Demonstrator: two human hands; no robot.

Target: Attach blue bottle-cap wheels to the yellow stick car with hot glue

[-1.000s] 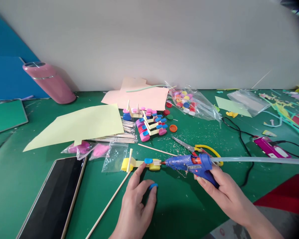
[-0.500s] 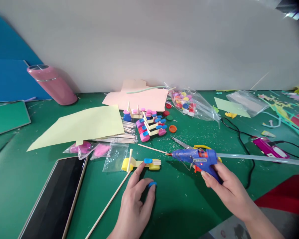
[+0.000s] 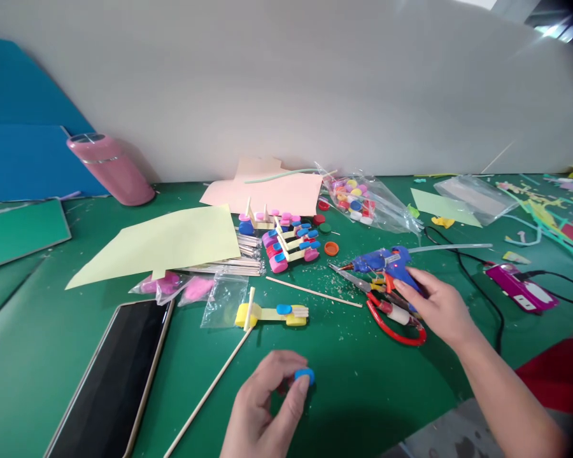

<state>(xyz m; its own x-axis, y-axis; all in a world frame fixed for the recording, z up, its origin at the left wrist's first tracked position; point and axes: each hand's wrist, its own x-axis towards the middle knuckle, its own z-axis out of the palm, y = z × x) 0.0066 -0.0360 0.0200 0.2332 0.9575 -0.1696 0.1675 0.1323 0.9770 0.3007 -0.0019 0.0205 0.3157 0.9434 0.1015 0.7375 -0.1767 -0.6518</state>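
Between thumb and fingers, my left hand (image 3: 267, 404) pinches a small blue oval piece (image 3: 305, 376) low over the table. Just beyond it lies a small model (image 3: 272, 314) with yellow caps, a pale flat stick and another blue oval on top. My right hand (image 3: 437, 305) grips a blue glue gun (image 3: 382, 262) by its handle, its nozzle pointing left and a clear glue stick out of the back. Beneath the gun are red-handled scissors (image 3: 394, 334). A thin wooden stick (image 3: 315, 291) lies left of the scissors; a longer one (image 3: 207, 395) touches the yellow model's left end.
Several finished-looking models (image 3: 291, 242) stand behind, near a bag of coloured caps (image 3: 356, 198). A phone (image 3: 112, 378) lies left, and a pink bottle (image 3: 112, 168) stands by the wall. The purple device (image 3: 520, 287) has a black cable trailing across the right side.
My left hand has drawn back from the yellow model, still with the loose blue piece. My right hand has moved the glue gun away and up over the scissors.
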